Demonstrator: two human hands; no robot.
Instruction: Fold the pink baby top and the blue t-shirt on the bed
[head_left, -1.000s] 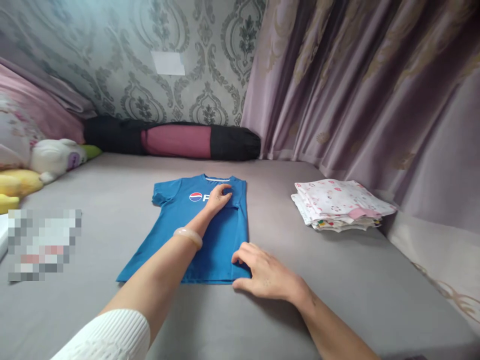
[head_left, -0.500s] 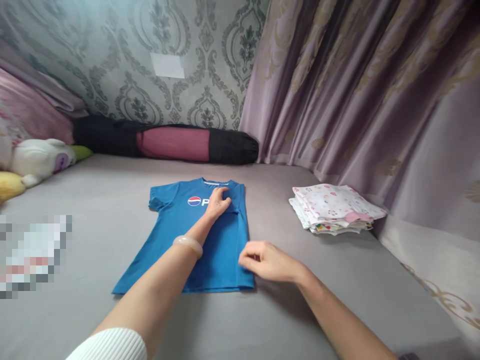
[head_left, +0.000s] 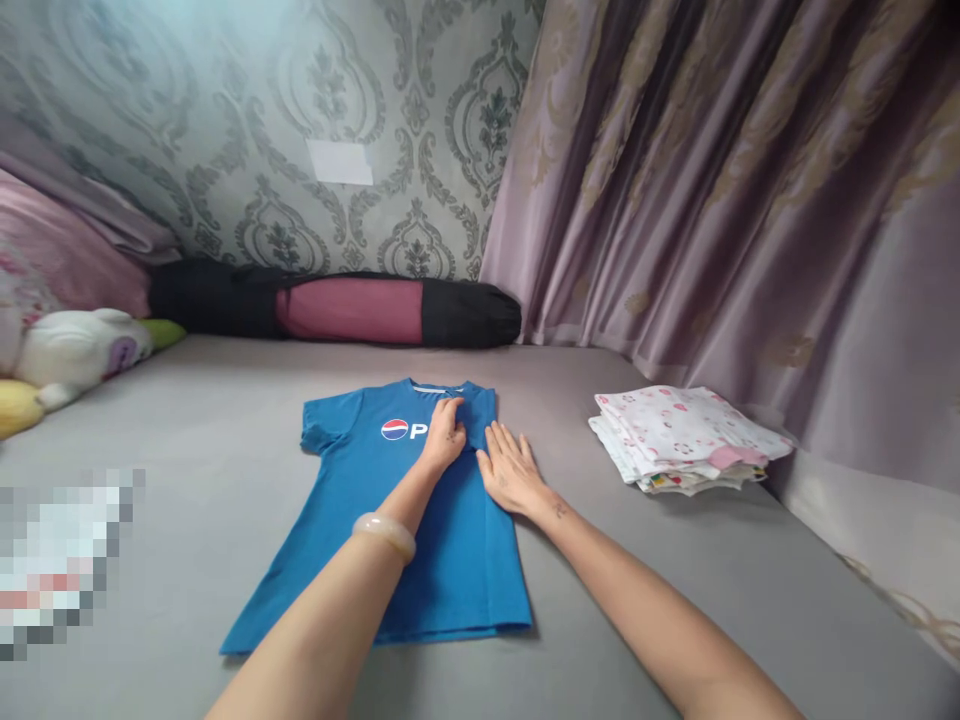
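Note:
A blue T-shirt (head_left: 375, 510) with a round red, white and blue logo lies front up, its collar away from me. Its right side is folded inward, while the left sleeve sticks out. My left hand (head_left: 448, 432), with a pale bangle on the wrist, is on the chest just below the collar. Its fingers are bunched and bent down on the cloth, covering part of the lettering; the fingertips are partly hidden. My right hand (head_left: 511, 470) lies flat, fingers stretched out, along the folded right edge near the shoulder.
A stack of folded printed clothes (head_left: 686, 435) sits to the right on the grey bed sheet (head_left: 585, 620). A long black and maroon bag (head_left: 349, 310) lies along the wall. White plush toy (head_left: 79, 350) at far left, blurred-out item (head_left: 60, 560) below it. Curtain (head_left: 675, 200) hangs at right.
My right hand has moved from the shirt's lower right edge up toward the shoulder, and its curled fingers have straightened. My left hand stays below the collar. The view has tilted slightly upward.

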